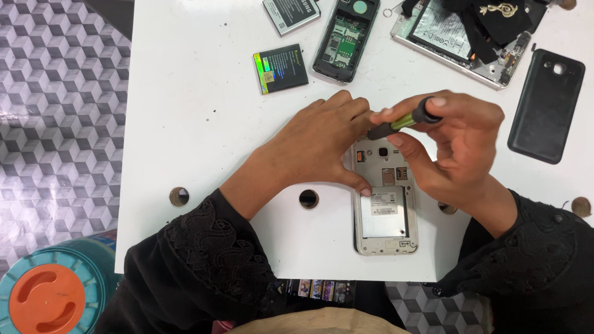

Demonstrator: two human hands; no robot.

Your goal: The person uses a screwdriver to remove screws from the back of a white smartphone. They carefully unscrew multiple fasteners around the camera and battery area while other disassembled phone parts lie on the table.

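The left hand (pixel 318 139) lies flat and spread on a smooth white table (pixel 198 124), holding nothing; its fingers press down along the left edge of an opened phone (pixel 385 201), the thumb tip touching the silver frame near the battery bay. The phone is a pale, rounded rectangle lying on its face with its back cover off, showing a matte grey inner shell, a small round camera lens just under the fingertips, card slots and a flat metallic battery with a white label.

The right hand (pixel 455 145) is closed around a slim screwdriver (pixel 402 122), a cylindrical tool with a glossy green shaft and black rubbery ends. Thumb and first fingers pinch it near the top, and it lies tilted, its lower black end pointing toward the upper part of the phone, just beside the left fingertips. Whether the tip touches the phone cannot be told.

Beyond the left fingers lie a loose black battery (pixel 281 68) with a bright holographic strip and a small dark phone body (pixel 345 38) with its circuit board bared. Well to the right of the right hand rests a textured black back cover (pixel 547 105). Both wrists wear black lace sleeves.
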